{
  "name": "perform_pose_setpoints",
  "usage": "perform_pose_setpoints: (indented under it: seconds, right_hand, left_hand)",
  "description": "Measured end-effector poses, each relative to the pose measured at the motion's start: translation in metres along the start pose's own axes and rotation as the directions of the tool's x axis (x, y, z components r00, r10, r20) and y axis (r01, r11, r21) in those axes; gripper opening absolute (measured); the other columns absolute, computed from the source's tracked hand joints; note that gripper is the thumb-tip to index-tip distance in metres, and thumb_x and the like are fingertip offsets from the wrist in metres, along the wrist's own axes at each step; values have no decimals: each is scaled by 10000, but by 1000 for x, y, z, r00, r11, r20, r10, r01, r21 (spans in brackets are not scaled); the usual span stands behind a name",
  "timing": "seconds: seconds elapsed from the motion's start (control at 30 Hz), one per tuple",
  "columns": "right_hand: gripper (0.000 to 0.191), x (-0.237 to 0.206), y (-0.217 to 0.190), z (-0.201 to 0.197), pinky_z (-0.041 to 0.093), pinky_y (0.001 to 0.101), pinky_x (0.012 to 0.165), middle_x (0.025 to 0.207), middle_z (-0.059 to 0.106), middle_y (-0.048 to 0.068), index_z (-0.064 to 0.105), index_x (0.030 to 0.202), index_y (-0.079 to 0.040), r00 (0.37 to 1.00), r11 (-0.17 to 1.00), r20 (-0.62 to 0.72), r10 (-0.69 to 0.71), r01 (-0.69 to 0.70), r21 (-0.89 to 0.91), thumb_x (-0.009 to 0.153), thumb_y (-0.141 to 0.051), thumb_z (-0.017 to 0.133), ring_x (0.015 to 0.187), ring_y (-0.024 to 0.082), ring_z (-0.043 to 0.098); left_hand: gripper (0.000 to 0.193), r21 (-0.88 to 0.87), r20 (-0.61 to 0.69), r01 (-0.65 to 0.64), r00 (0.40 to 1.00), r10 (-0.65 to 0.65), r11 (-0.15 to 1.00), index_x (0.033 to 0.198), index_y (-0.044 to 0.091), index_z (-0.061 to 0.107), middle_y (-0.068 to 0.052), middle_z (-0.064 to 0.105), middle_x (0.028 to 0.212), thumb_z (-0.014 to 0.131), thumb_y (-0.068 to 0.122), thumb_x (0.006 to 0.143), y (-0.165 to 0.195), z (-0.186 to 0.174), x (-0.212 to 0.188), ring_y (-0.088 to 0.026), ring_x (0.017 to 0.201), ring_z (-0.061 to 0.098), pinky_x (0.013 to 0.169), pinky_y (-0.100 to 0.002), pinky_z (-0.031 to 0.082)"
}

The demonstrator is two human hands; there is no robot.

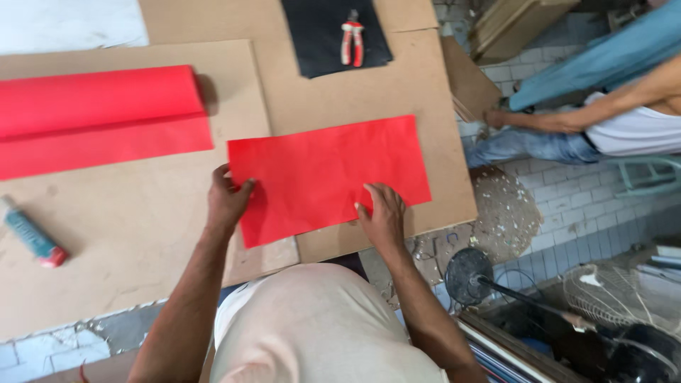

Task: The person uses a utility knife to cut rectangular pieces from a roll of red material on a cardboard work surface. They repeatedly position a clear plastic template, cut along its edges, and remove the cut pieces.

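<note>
— We're over a tiled floor [567,213] laid with brown cardboard sheets [355,85] that serve as our counter. What's under our hands?

— A cut rectangle of red paper [326,170], lying flat across the seam of two sheets. Our left hand [228,198] pinches its left edge, thumb on top. Our right hand [383,213] presses open on the lower edge, fingers spread, gripping nothing.

— How would it handle?

— Light, thin and limp, we judge; it would crease or tear easily, so edges and corners are the places to hold.

— And around it?

— A red paper roll [99,113] to the left, a glue tube [32,237] nearer us, red-handled pliers [352,42] on black cloth [312,35]. Another person's arm [603,113] rests well apart.
</note>
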State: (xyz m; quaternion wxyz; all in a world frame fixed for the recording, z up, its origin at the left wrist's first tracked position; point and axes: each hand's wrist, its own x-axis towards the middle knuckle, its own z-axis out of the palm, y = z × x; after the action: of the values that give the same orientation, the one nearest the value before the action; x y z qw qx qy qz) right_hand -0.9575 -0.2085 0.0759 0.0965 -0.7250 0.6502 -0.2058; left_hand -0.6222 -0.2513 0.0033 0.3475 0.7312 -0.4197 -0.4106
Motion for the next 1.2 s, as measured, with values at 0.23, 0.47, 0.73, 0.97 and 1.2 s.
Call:
perform_pose_setpoints:
  seconds: [0.23, 0.47, 0.73, 0.97, 1.2]
  right_hand:
    - [379, -99, -161, 65, 463, 488, 1028, 1246, 653, 161, 655, 1231, -34, 996, 989, -64, 67, -58, 132, 892, -159, 769, 1194, 362, 602]
    - [318, -142, -261, 90, 512, 456, 1010, 1248, 666, 170, 686, 1220, -12, 989, 991, -117, 95, -82, 111, 937, -118, 786, 1180, 360, 633]
    - [259, -107, -355, 137, 555, 400, 894, 1085, 706, 139, 715, 1167, -12, 987, 944, 145, -69, 18, 330, 942, -135, 755, 1005, 284, 692]
    - [642, -73, -430, 205, 478, 492, 963, 1262, 615, 189, 557, 1359, -1, 848, 845, 175, -500, 434, 313, 831, -257, 816, 1160, 360, 592]
    - [497, -97, -443, 229, 466, 503, 916, 1136, 606, 153, 599, 1364, -82, 955, 981, 228, -192, 193, 19, 922, -246, 757, 1088, 357, 583]
  left_hand:
    - [619, 235, -134, -367, 905, 404, 900, 1412, 51, 497, -209, 576, 1279, 778, 170, 874, -63, -162, -29, -346, 1111, 597, 952, -493, 501]
    - [510, 501, -451, -36, 842, 297, 865, 1320, 124, 589, -191, 535, 1396, 775, 211, 853, -143, -358, -43, -407, 1311, 463, 1094, -567, 377]
    - [952, 558, -122, -116, 968, 220, 822, 1625, -70, 140, -314, 177, 1684, 641, 422, 981, -203, -356, -61, -453, 1581, 138, 1262, -583, 128]
    - [1090, 485, 112, -195, 981, 160, 853, 1597, -15, 105, -296, 117, 1659, 667, 594, 890, -192, -344, -113, -430, 1556, 95, 1226, -606, 82]
    - [906, 583, -339, 28, 917, 212, 812, 1603, -5, 307, -289, 196, 1689, 670, 535, 972, -268, -535, -57, -426, 1582, 152, 1256, -604, 150]
